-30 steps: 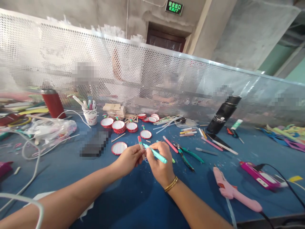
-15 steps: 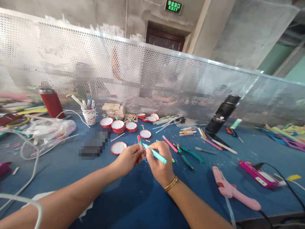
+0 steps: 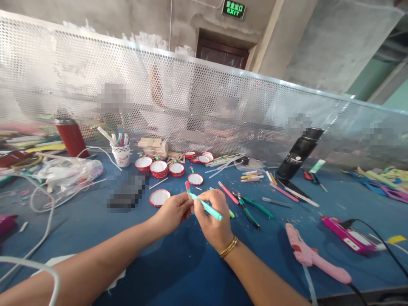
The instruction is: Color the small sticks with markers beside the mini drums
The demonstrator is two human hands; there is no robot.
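Note:
My left hand (image 3: 174,211) pinches a small wooden stick (image 3: 188,186) whose upper end is red. My right hand (image 3: 215,216), with a gold bracelet at the wrist, holds a turquoise marker (image 3: 208,207) like a pen, its tip against the stick. The stick's lower part is hidden by my fingers. Beyond my left hand lies a white disc with a red rim (image 3: 160,197), and another such disc (image 3: 195,179) with a small coloured piece at its edge lies farther back.
Green-handled pliers (image 3: 247,210) and a pink marker (image 3: 228,192) lie right of my hands. Farther right are a pink glue gun (image 3: 310,255) and a black bottle (image 3: 298,155). A paper cup (image 3: 121,155) with pens and a red bottle (image 3: 72,138) stand at the left rear.
The turquoise marker's tip has shifted slightly left onto the stick, just below its red end. The hands otherwise keep nearly the same place.

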